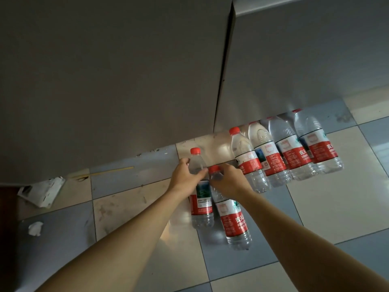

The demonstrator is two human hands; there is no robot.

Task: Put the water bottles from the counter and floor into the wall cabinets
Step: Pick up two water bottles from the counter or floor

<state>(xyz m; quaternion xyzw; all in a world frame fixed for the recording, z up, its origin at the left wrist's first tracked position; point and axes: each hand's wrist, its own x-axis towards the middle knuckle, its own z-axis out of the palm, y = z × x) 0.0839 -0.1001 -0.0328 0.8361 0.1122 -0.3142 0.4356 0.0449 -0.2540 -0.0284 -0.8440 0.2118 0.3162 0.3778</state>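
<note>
Clear water bottles with red caps and red labels stand on the tiled floor below grey cabinet doors (126,81). My left hand (186,175) grips the neck of the left bottle (201,205). My right hand (229,180) grips the neck of the bottle beside it (233,224). Both bottles are upright; whether they are lifted off the floor I cannot tell. Several more bottles (282,152) stand in a row to the right, against the cabinet base.
A torn white carton (42,191) lies on the floor at the left, a crumpled white paper (35,228) nearer me. A thin yellow stick (113,170) lies by the cabinet base. The floor is grey-blue and cream tiles (328,207).
</note>
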